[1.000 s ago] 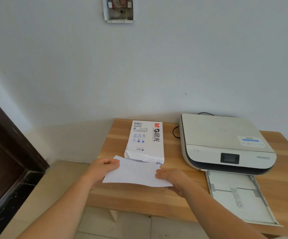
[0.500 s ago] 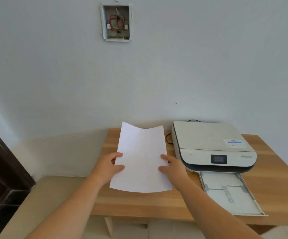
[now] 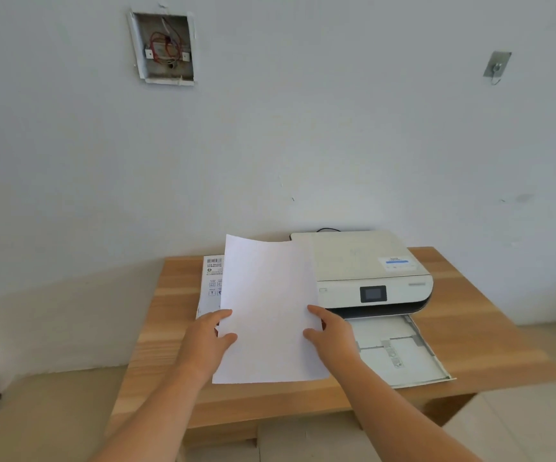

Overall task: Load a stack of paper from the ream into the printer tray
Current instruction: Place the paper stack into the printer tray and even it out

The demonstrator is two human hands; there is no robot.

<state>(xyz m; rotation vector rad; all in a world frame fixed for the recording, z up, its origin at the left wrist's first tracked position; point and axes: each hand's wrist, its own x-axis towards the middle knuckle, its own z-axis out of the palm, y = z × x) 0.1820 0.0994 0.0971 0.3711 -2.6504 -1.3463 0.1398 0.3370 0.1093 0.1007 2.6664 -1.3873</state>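
Observation:
I hold a thin stack of white paper [image 3: 268, 308] upright above the wooden table [image 3: 476, 328], its top leaning away from me. My left hand [image 3: 205, 341] grips its left edge and my right hand [image 3: 331, 333] grips its right edge. The paper hides most of the white ream package [image 3: 210, 283], which lies flat behind it on the left. The white printer [image 3: 366, 265] sits at the right, with its paper tray [image 3: 400, 355] pulled out toward me and bare inside.
A black cable [image 3: 328, 230] runs behind the printer. An open wall box with red wires [image 3: 163, 48] and a small metal hook plate [image 3: 497, 66] are on the white wall. Tiled floor shows beyond the table's edges.
The paper came out of the ream and was lifted upright. It has since shifted right toward the printer, uncovering the ream's left strip. The camera view has tilted up.

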